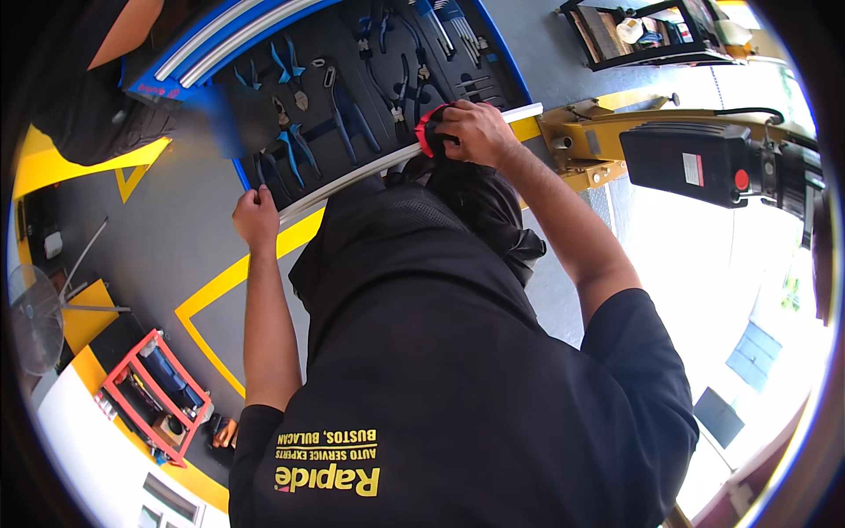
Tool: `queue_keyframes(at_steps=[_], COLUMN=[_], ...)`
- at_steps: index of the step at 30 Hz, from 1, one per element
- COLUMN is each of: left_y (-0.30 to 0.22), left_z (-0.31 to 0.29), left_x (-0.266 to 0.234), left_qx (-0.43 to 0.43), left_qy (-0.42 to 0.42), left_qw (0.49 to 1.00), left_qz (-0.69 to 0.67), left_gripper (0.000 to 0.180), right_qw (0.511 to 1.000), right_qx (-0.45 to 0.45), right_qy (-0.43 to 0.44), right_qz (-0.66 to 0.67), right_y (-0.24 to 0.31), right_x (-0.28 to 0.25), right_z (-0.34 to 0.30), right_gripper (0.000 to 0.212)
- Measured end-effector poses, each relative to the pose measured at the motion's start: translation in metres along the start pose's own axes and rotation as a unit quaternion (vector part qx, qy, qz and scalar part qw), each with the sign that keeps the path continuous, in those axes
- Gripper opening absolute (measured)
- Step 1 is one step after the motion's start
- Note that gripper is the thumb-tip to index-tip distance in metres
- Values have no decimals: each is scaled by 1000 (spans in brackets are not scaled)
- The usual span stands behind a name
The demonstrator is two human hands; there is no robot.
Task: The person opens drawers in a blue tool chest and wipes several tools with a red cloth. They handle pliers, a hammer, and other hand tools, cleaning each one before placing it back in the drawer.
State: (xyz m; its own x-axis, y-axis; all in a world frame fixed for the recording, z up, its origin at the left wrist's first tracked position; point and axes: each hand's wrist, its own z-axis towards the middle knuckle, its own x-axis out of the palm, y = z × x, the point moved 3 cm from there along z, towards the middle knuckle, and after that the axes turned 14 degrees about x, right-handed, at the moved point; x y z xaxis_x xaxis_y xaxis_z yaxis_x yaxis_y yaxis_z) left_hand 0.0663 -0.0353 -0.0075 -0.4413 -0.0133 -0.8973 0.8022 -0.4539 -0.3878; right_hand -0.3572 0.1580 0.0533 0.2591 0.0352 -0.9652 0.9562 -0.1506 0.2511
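An open tool drawer [352, 180] with blue sides and a silver front rail lies before me. In its dark lining sit several pliers, among them blue-handled pliers [297, 150] and black-handled pliers [348, 114]. My left hand [257, 216] is closed at the drawer's near left corner, thumb uppermost, the undersides of its fingers hidden. Over the front rail towards the right, my right hand [480, 132] has its fingers curled round a red and black object [429, 132]. Most of that object is covered by the hand, so its kind does not show.
At the upper left is another person's arm [128, 31], beside a blue, blurred panel [224, 123]. A yellow lift arm [607, 132] with a black box [691, 158] stands right. A red tool cart [145, 400] and a fan [35, 317] are left; a dark shelf rack [651, 40] is farther off.
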Motion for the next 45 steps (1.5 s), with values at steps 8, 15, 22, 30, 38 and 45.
queue_keyframes(at_steps=[8, 15, 22, 30, 38, 45], left_y=[1, 0, 6, -1, 50, 102], left_z=[-1, 0, 3, 9, -20, -113], left_x=[5, 3, 5, 5, -18, -56], left_qx=[-9, -33, -18, -27, -321, -367], left_qy=[-8, -15, -13, -47, -336, -332], left_qw=[999, 999, 1000, 998, 806, 811], left_qz=[-32, -26, -14, -38, -368, -313], left_gripper=[34, 36, 35, 36, 34, 36], right_qw=[987, 914, 973, 999, 995, 975], right_qx=[60, 400, 207, 34, -79, -212], right_qy=[-20, -59, -103, -11, -16, 49], right_qz=[-148, 31, 19, -33, 51, 51], right_y=[-151, -234, -155, -73, 66, 182], right_x=[-27, -51, -62, -27, 25, 60], right_z=[-49, -88, -74, -32, 27, 95], right_gripper=[33, 32, 29, 28, 25, 24])
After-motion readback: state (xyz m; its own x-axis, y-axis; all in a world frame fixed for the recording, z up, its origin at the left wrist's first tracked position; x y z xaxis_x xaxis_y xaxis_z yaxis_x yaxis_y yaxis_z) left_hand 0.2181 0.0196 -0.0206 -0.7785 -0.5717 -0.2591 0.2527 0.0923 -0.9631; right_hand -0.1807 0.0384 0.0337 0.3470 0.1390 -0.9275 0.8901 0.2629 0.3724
